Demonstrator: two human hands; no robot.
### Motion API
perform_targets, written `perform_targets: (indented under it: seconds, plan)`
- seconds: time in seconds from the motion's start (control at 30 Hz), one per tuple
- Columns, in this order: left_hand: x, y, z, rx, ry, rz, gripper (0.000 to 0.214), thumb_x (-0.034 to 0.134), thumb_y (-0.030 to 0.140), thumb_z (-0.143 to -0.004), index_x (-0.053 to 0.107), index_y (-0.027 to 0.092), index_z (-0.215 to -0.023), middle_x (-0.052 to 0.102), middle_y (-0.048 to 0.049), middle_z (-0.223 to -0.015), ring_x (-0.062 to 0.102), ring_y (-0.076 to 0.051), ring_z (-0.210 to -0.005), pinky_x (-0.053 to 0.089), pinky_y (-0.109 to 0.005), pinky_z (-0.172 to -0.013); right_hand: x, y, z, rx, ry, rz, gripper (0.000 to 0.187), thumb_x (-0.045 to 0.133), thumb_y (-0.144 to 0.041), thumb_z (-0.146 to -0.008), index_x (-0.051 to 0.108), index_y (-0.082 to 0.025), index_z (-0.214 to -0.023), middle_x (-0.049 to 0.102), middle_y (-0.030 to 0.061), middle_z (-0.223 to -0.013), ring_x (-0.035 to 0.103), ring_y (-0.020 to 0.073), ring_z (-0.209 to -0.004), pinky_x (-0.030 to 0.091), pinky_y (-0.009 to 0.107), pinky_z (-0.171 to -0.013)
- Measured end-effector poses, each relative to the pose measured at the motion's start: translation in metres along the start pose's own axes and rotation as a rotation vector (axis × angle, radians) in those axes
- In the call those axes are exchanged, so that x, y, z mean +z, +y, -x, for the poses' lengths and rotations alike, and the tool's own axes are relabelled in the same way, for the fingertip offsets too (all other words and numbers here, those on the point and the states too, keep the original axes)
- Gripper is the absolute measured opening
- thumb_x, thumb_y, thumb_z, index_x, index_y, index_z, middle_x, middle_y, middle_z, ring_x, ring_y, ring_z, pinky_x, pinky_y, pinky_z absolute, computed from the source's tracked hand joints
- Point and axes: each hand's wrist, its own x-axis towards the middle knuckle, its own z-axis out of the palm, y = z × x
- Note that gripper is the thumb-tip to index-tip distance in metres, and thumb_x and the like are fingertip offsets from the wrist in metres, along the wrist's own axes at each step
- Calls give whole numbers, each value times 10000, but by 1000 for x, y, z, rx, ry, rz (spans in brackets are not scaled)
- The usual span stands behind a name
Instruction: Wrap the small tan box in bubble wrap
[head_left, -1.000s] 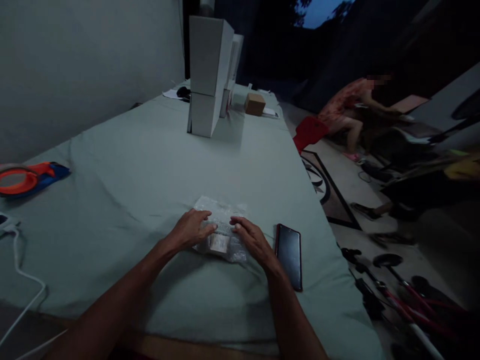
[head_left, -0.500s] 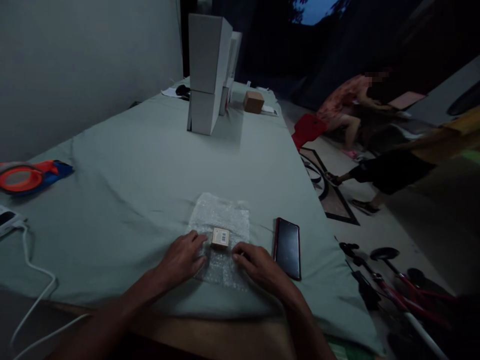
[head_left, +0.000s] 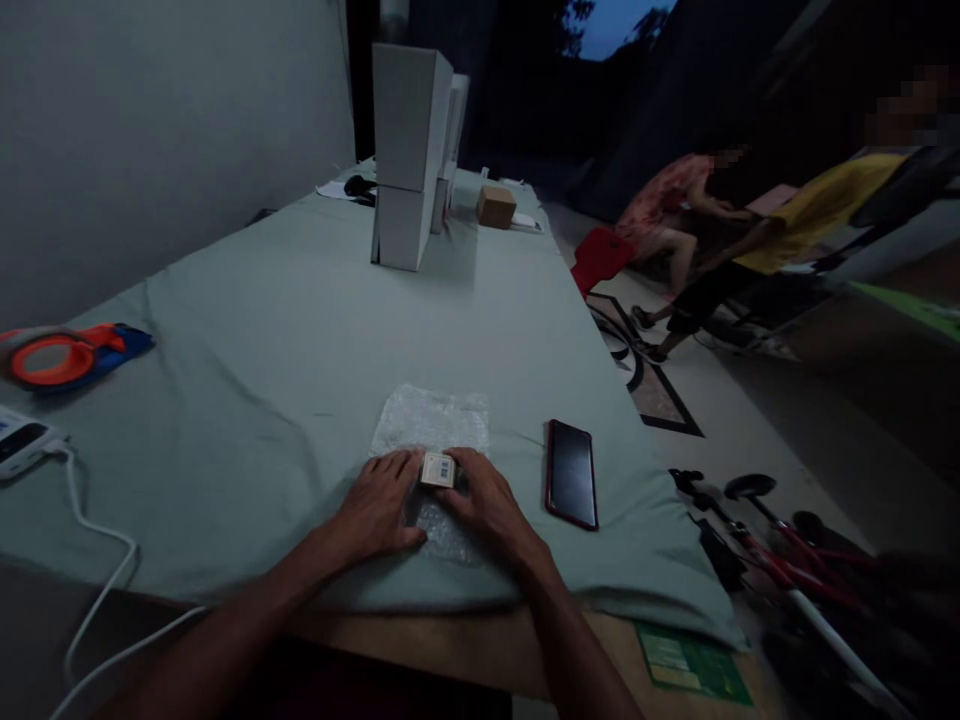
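Note:
A small cream-coloured box (head_left: 438,470) with a barcode label sits on a sheet of bubble wrap (head_left: 429,415) near the table's front edge. My right hand (head_left: 486,498) holds the box from the right, with its fingers and thumb at that side. On the left, my left hand (head_left: 379,508) lies over the wrap with its fingers stretched out and its thumb apart. Its fingertips reach the box's left side; whether they press on it I cannot tell. Both hands hide parts of the wrap.
A phone (head_left: 571,474) lies right of the wrap. On the left are an orange tape roll (head_left: 52,360) and a white device (head_left: 26,440) with a cable. Tall white boxes (head_left: 405,150) and a brown box (head_left: 496,207) stand farther back. Two people and a red bicycle (head_left: 795,575) are at the right.
My right hand has moved left and closed on the small box. My left hand has come up to the box's left side, fingers flatter. A person in yellow has moved farther into view.

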Motion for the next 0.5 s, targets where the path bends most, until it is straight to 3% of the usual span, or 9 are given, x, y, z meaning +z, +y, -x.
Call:
perform_targets:
  seconds: [0.17, 0.27, 0.4, 0.5]
  plan:
    - [-6, -8, 12, -12, -50, -33, 930, 696, 444, -641, 293, 184, -1437, 390, -156, -1472, 356, -325, -1349, 264, -463, -1112, 2, -17, 6, 118, 49, -114, 425, 626, -293, -774, 578, -184, -1182, 649, 91, -1152, 594, 227, -1030, 462, 369, -894]
    - [-5, -10, 13, -4, -53, -45, 927, 693, 469, -638, 315, 202, -1441, 364, -155, -1486, 321, -333, -1366, 239, -477, -1115, -6, -18, 5, 219, 214, -173, 439, 602, -367, -775, 575, -173, -1168, 662, 86, -1099, 614, 213, -919, 486, 330, -793]
    - [-5, -5, 11, 0, -58, -84, 917, 706, 463, -620, 357, 232, -1435, 377, -166, -1461, 327, -363, -1347, 259, -503, -1086, -22, 2, 1, 302, 500, -100, 506, 581, -438, -761, 559, -142, -1171, 659, 117, -1065, 610, 222, -840, 487, 335, -727]
    - [-6, 1, 9, -16, -81, -124, 864, 714, 449, -599, 428, 255, -1391, 396, -162, -1440, 346, -388, -1321, 284, -522, -1056, -29, 23, 1, 353, 525, 123, 490, 578, -387, -749, 561, -113, -1156, 658, 161, -1038, 598, 284, -933, 472, 412, -795]
